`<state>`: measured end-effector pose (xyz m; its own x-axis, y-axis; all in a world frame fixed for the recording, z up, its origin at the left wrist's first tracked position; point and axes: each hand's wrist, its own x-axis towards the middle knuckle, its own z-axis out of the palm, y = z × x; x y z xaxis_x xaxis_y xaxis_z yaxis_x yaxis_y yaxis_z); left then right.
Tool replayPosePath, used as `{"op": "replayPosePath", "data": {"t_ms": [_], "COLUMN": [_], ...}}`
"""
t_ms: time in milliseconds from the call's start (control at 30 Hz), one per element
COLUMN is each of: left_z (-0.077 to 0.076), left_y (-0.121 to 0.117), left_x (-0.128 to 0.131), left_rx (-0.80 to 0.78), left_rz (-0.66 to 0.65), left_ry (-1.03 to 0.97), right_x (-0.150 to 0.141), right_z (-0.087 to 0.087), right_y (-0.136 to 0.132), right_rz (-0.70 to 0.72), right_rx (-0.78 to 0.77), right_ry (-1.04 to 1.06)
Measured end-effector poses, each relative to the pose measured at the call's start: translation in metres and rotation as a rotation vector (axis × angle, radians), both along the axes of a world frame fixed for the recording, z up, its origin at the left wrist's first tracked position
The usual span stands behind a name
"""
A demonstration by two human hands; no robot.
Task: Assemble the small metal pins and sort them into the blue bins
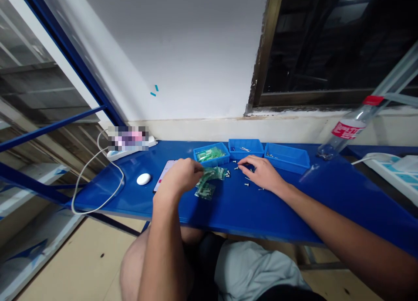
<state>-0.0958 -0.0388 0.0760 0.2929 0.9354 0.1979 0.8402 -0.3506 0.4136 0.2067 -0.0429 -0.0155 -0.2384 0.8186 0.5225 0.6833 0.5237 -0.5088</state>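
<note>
My left hand (pixel 186 174) is closed with its fingertips pinched on a green-tinted clear plastic bag (pixel 212 174). The bag hangs down to the blue table, and small pale parts show through it. To its right, my right hand (pixel 259 171) reaches low over the table with thumb and fingers drawn together. A small screw (pixel 236 168) lies right at those fingertips; whether it is between them I cannot tell. Several loose screws lie around the hand, among them one screw (pixel 247 184) below it. Dark-looking small pieces (pixel 227 174) sit beside the bag.
Behind my hands stand three blue bins: a left bin (pixel 212 164) with green bags, a middle bin (pixel 246 153) and a right bin (pixel 289 161) with metal pieces. A phone (pixel 162 179), white oval case (pixel 143 179), cable (pixel 75 192) and power strip (pixel 130 150) lie left. A plastic bottle (pixel 348 129) stands right.
</note>
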Motion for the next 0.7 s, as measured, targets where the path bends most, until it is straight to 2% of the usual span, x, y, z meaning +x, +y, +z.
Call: {"op": "replayPosePath", "data": {"t_ms": [100, 200, 333, 400, 533, 700], "left_z": [0.002, -0.016, -0.049, -0.059, -0.064, -0.064], "left_y": [0.000, 0.008, 0.020, 0.022, 0.020, 0.017], "left_x": [0.024, 0.049, 0.071, 0.077, 0.084, 0.089], "left_rx": [-0.099, -0.122, -0.132, -0.160, -0.122, -0.068], "left_rz": [-0.229, -0.333, -0.374, -0.391, -0.374, -0.372], "left_ry": [-0.019, -0.166, -0.361, -0.473, -0.549, -0.573], "right_x": [-0.002, -0.005, -0.008, -0.007, -0.005, -0.004], "right_z": [0.003, 0.003, -0.005, -0.009, -0.010, -0.006], "right_y": [-0.004, -0.005, 0.000, 0.004, 0.009, 0.010], "right_rz": [0.048, 0.130, 0.132, 0.125, 0.134, 0.130], "right_rx": [-0.030, -0.093, -0.233, -0.296, -0.345, -0.343], "right_ry": [0.070, 0.128, 0.364, 0.525, 0.723, 0.777]}}
